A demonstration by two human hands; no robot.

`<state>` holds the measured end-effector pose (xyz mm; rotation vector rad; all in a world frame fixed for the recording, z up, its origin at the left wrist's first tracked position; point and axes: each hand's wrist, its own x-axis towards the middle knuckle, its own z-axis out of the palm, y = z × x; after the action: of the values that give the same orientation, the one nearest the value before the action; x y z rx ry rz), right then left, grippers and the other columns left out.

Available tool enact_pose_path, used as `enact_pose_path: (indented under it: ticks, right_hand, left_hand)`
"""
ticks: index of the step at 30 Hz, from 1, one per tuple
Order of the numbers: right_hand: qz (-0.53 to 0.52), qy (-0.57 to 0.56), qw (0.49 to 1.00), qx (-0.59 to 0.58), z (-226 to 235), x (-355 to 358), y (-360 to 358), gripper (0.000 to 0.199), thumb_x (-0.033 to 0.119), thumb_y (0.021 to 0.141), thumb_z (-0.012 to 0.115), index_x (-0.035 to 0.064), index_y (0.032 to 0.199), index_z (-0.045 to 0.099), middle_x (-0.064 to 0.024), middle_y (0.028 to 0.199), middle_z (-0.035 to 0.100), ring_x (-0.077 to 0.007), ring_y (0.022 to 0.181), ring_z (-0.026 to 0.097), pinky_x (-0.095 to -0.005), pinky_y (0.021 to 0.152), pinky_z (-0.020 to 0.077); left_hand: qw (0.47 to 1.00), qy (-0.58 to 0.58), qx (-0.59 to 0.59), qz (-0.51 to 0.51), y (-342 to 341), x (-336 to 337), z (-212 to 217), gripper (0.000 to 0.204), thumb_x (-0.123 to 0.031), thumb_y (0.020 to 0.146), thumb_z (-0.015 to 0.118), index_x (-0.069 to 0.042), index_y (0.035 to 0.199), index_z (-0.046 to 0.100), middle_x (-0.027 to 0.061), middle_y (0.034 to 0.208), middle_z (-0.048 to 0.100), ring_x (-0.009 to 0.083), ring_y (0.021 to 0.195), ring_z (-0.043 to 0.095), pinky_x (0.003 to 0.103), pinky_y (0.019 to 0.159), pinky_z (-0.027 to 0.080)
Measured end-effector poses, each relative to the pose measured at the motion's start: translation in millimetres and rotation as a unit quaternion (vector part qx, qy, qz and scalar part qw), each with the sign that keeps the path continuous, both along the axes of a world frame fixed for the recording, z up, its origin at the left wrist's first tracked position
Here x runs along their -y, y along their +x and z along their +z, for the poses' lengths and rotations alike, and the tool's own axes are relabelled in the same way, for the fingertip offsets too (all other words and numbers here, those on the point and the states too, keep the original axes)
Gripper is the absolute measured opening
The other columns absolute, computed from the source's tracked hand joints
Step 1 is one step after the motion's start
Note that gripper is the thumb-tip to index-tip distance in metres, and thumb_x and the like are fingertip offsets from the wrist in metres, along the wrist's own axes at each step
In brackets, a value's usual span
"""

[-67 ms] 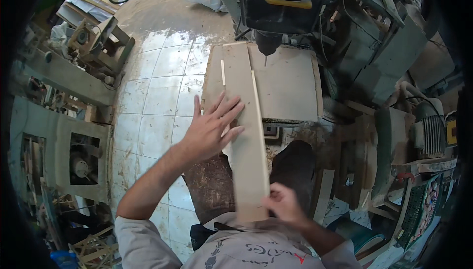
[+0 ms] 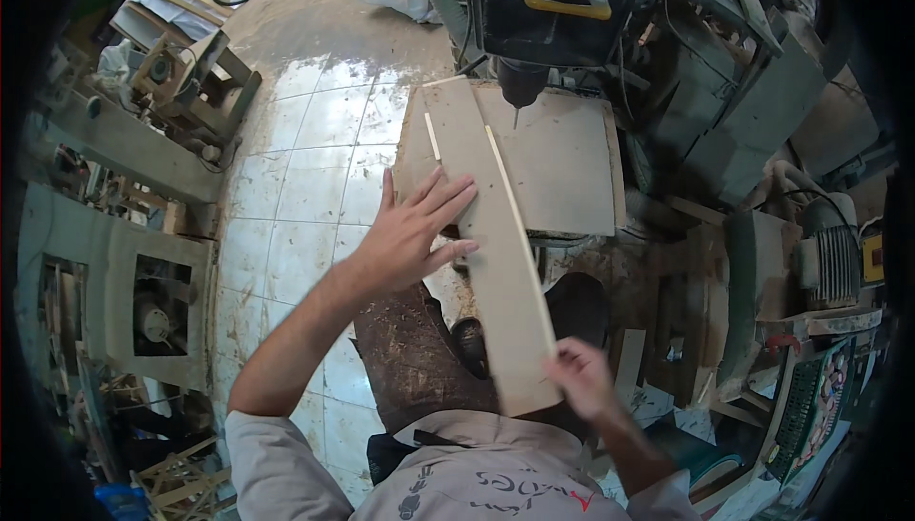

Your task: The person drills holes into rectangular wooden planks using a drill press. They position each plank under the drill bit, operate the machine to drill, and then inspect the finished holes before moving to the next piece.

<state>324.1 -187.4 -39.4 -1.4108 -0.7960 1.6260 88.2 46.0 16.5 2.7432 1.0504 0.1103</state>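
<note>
The left hand [image 2: 408, 240], grip wide, and right hand [image 2: 581, 378], pinching one side, seemingly steady the board [image 2: 510, 306] overhanging the near edge of the counter [image 2: 567, 168].

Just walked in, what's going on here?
A person is handling a long flat board under a drill press. The left hand is spread over its left side; the right hand grips its right edge near the close end. The board's far part lies on a wide panel, while its near end overhangs toward the person. In view, the drill bit is right of the board, not in it.
</note>
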Motion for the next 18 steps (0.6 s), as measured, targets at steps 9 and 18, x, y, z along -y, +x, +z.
enact_pose_path:
  ticks: [9,18]
  right_hand:
    - [-0.196,0.107,0.962,0.156,23.2,-89.7,119.6,0.013,0.014,0.092,0.070,0.0065,0.092,0.060,0.0046,0.082,0.058,-0.0023,0.071,0.051,-0.0195,0.062,0.0415]
    - [-0.128,0.170,0.931,0.295,38.8,-166.6,192.6,0.018,0.016,0.092,0.070,0.0022,0.100,0.062,0.0008,0.081,0.061,-0.0046,0.072,0.055,-0.0234,0.061,0.0432]
  left_hand:
    - [0.999,-0.011,0.044,0.005,26.1,-78.4,-1.0,0.069,-0.058,0.073,0.076,-0.022,0.128,0.055,0.0081,0.154,0.036,0.0343,0.150,0.014,0.068,0.116,0.004]
    - [0.993,0.048,0.105,-0.008,44.7,-95.6,-19.5,0.069,-0.057,0.078,0.073,-0.011,0.127,0.054,0.0110,0.146,0.046,0.0286,0.145,0.031,0.063,0.116,0.016]
